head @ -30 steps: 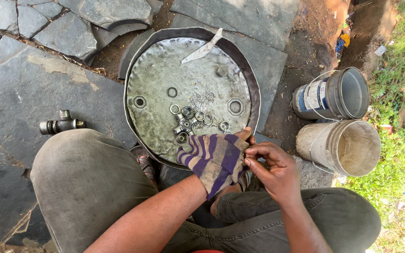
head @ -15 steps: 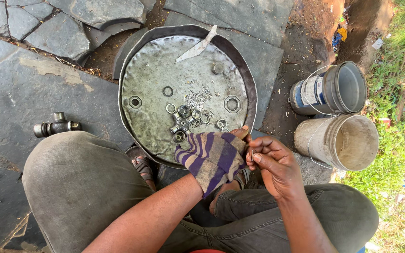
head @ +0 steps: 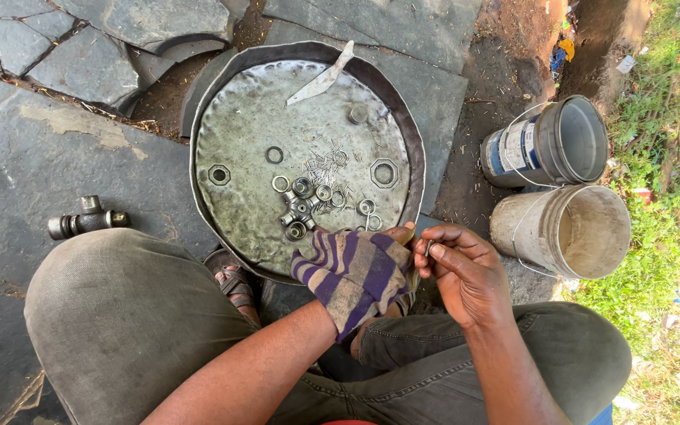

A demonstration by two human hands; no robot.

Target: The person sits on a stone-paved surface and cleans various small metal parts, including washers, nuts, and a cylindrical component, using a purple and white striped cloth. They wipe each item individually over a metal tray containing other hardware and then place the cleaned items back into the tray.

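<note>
Two hands meet: left hand (head: 356, 271) bunches a striped cloth (head: 348, 275), right hand (head: 462, 271) fingers pinch a small ring (head: 430, 248), axis unclear.

A purple-and-beige striped cloth (head: 353, 273), a dull grey round metal pan (head: 238, 157), a blue-and-white labelled tin bucket (head: 543, 142), a pale cream plastic bucket (head: 560, 230).

You sit on a stone-slab floor (head: 57, 157); on it rest a round metal pan (head: 230, 142), a cross-shaped metal joint (head: 86, 220) and two buckets (head: 560, 189).
</note>
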